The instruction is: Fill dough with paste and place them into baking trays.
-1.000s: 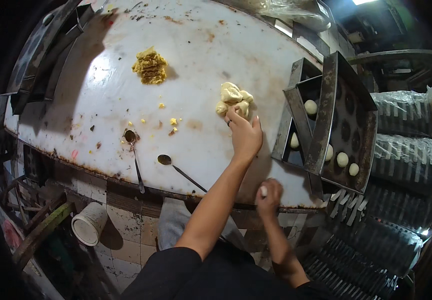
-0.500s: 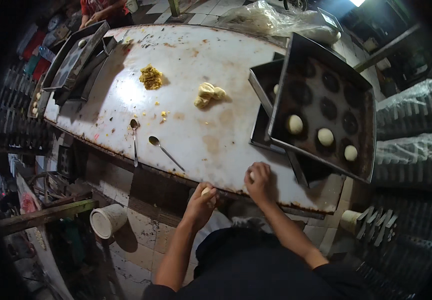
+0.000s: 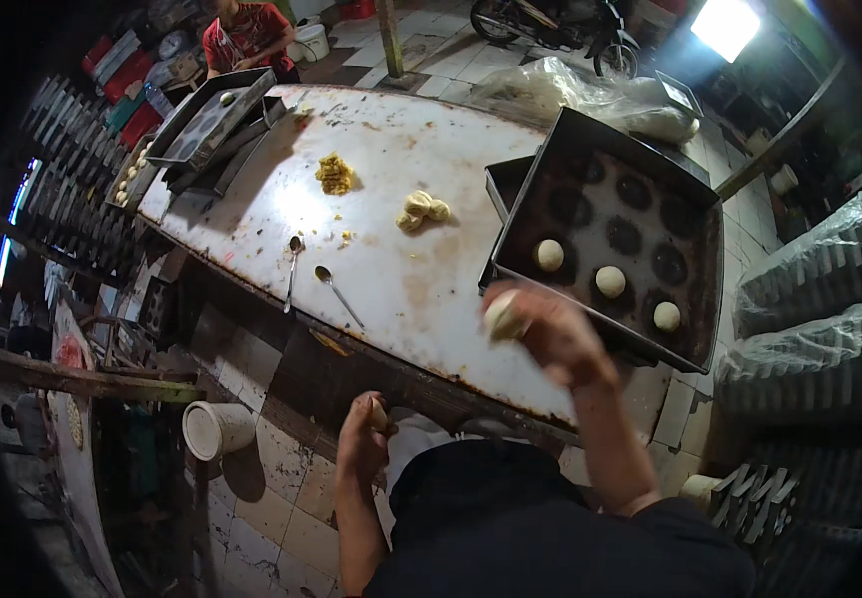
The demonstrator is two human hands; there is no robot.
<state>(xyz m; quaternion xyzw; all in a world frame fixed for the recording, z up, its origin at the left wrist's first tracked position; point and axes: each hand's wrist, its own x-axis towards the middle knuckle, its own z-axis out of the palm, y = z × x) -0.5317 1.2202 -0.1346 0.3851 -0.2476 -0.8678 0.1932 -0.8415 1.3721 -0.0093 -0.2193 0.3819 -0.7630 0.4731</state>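
Observation:
My right hand (image 3: 562, 339), blurred by motion, is raised over the table's front right part. Its fingers hold a pale dough ball (image 3: 504, 317). Lower down, off the table's front edge, my left hand (image 3: 359, 444) is closed round a small piece of dough (image 3: 378, 413), which mostly hides in the fist. Just beyond my right hand, a dark square baking tray (image 3: 590, 289) holds three round dough balls in a row, one of them a ball (image 3: 610, 282) in the middle. A lump of dough (image 3: 421, 210) and a yellow crumbly heap (image 3: 334, 174) lie on the white tabletop (image 3: 371, 125).
Two spoons, one a spoon (image 3: 339, 295) with a dark bowl, lie near the front edge. More trays (image 3: 213, 125) stand at the far left, close to a person (image 3: 249, 40) in red. A white bucket (image 3: 218, 430) stands on the floor. Clear plastic (image 3: 570, 95) lies behind the table.
My right hand has risen from the tabletop toward the tray with the dough ball. My left hand has drawn back and left, still closed round dough. The whole view has shifted.

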